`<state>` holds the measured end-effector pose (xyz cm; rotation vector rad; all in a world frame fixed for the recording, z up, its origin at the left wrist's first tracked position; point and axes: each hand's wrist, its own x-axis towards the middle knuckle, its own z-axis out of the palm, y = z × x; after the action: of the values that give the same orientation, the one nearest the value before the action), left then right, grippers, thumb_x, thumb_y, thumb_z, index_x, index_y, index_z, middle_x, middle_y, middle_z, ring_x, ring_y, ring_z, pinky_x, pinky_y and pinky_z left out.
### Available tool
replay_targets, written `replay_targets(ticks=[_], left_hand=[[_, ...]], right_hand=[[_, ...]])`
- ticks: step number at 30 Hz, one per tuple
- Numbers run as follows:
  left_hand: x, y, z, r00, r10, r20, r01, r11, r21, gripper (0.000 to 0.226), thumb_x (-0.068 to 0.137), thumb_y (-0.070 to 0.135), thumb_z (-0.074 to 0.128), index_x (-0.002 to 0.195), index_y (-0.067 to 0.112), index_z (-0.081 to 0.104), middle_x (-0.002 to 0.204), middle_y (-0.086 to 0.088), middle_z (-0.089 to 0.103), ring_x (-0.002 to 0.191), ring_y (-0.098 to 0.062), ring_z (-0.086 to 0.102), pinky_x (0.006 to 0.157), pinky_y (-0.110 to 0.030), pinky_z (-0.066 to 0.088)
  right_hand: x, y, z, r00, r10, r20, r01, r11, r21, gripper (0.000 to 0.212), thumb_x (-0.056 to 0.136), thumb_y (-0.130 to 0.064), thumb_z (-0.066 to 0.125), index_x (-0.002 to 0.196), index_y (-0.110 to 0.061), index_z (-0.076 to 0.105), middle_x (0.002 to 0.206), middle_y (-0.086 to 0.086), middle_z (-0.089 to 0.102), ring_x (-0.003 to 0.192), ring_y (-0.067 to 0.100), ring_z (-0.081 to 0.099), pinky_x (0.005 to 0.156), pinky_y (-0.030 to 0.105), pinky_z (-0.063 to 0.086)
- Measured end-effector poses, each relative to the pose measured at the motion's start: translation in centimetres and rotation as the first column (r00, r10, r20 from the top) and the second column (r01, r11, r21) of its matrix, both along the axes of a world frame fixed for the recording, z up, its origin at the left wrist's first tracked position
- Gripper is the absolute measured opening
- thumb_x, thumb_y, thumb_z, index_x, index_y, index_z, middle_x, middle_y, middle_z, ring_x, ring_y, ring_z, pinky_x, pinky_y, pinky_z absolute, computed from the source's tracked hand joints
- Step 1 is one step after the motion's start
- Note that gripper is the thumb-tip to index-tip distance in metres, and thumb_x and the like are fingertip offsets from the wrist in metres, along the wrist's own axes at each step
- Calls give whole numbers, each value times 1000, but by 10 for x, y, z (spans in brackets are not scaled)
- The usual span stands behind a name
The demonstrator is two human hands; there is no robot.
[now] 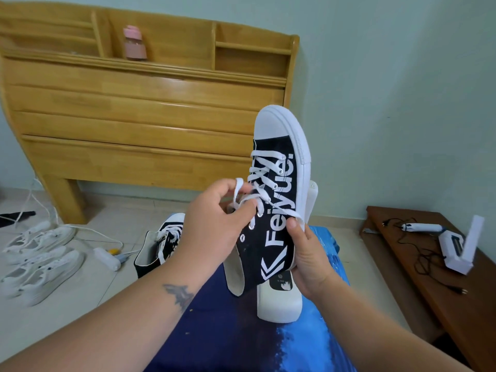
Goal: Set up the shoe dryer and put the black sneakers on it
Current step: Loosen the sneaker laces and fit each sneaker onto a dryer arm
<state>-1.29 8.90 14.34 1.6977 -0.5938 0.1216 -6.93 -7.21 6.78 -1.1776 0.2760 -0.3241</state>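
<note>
Dryer [279,302] sits upright on the blue cloth [228,331], white base near the cloth's right edge, 1 white tube [312,200] sticking up behind the shoe. Sneaker [276,210], black with white toe cap, is toe-up over the dryer, heel end down at the base, sole facing right toward the wall.

Left hand [214,229] pinches a white lace [241,194] loop between thumb and fingers, at the sneaker's eyelets. Right hand [308,253] grips the sneaker's lower side, thumb on the canvas over the lace end, fingers wrapped behind.

2nd sneaker [161,242] stands on the floor at the cloth's left edge, partly hidden by the left forearm.

Room:
- Left: floor tiles carry 2 white shoes [40,253], a power strip [107,257] and cables, close to the 2nd sneaker.
- Right: brown bench [429,264] runs along the wall, holding another white dryer [456,245] and a black cord. A strip of floor lies between bench and cloth.
- Behind: wooden headboard [134,103] with a pink bottle [134,42] on its shelf; open floor between it and the cloth.
</note>
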Motion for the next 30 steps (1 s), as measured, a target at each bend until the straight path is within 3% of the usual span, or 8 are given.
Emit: replay_targets(ticks=[4,7,11,14,19,24,26,30], left_hand=[[-1,0,-1,996,-12,92,11,1000,3,10,91,21,59,86,28,62,92,11,72,72,-4,63,54,-12,45],[0,2,-1,988,-150,-38,137,961,-241,12,100,15,42,102,19,53,93,12,74,88,0,67,69,-8,47],[4,7,-4,970,-149,-193,61,915,-398,14,95,10,51,103,21,49,57,10,59,48,-9,59,55,-16,50],[10,11,-9,965,-15,-261,-46,973,-225,24,81,22,55,103,31,51,51,12,54,36,-8,45,42,-13,42],[11,14,-14,944,26,-329,30,986,164,26,74,46,37,94,37,51,70,8,65,42,-14,57,57,-31,44],[17,15,-24,987,157,36,-151,829,539,18,85,48,54,98,37,59,102,9,53,90,-14,52,80,-37,45],[13,15,-22,954,149,260,-247,881,403,20,85,33,63,104,30,62,104,7,43,98,-15,42,85,-31,38],[1,16,-5,845,-64,532,-51,978,200,11,88,12,57,98,16,60,94,12,52,93,-9,50,82,-12,36]], right_hand=[[1,-3,-1,995,-97,6,97,995,0,73,57,-54,85,120,-21,66,112,4,76,103,21,73,81,35,60],[-1,-6,1,993,-116,12,116,993,11,83,51,-61,86,121,-22,65,113,3,76,103,21,73,74,33,61],[0,-16,1,988,-151,40,147,985,85,79,59,-54,83,126,-16,62,113,6,76,99,22,74,68,32,60],[2,-22,2,985,-165,56,159,982,106,83,54,-58,83,124,-17,64,116,7,75,102,23,73,69,34,60],[4,-29,1,983,-168,69,157,978,138,95,47,-64,87,126,-16,64,118,6,74,105,21,72,71,33,60],[4,-29,0,987,-149,60,141,983,119,97,48,-64,87,129,-16,62,123,8,72,111,25,69,76,37,60],[3,-28,-1,988,-141,57,135,985,111,97,49,-64,87,129,-15,62,123,9,72,111,26,69,76,37,60],[2,-22,-2,990,-137,34,134,987,86,91,57,-60,82,131,-11,60,124,15,70,111,31,69,74,38,60]])
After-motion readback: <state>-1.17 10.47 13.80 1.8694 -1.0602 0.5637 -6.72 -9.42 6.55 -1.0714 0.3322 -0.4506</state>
